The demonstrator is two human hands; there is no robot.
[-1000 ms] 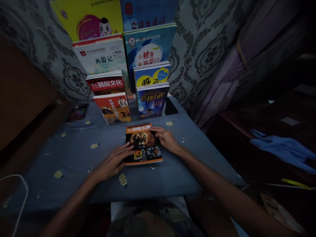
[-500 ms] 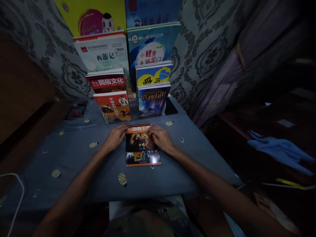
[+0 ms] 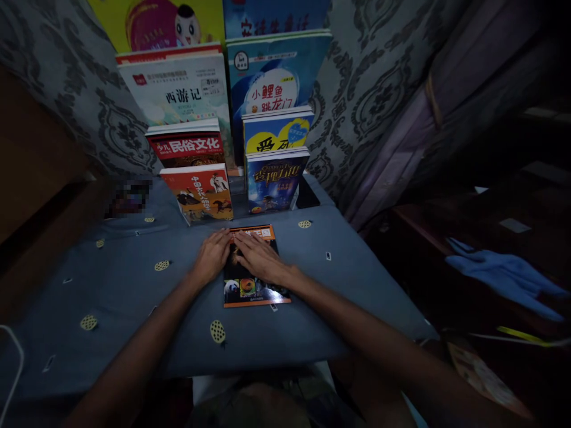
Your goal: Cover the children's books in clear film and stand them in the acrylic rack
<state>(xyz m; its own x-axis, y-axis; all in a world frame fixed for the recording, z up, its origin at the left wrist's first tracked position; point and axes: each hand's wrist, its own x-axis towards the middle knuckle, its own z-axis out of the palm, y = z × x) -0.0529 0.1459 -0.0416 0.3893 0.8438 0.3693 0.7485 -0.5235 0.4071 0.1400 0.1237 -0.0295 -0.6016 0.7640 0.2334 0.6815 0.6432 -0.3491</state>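
Observation:
A black book with orange bands and animal pictures (image 3: 256,291) lies flat on the blue-grey cloth of the table (image 3: 312,321). My left hand (image 3: 214,255) rests at the book's upper left edge, its fingertips on or beside the cover. Across the upper part of the cover lies my right hand (image 3: 259,255), palm down with fingers stretched toward the left hand, hiding much of the title and the lion picture. The fingers of both hands look extended rather than wrapped round anything.
Behind the book stand two stepped columns of books, with a red-orange book (image 3: 203,193) front left and a dark blue book (image 3: 274,181) front right. A dark flat object (image 3: 307,193) lies beside them. A blue cloth (image 3: 508,276) is at the right.
My right hand has moved left from the book's right edge onto the upper cover. My left hand stays by the left edge. The view has shifted slightly.

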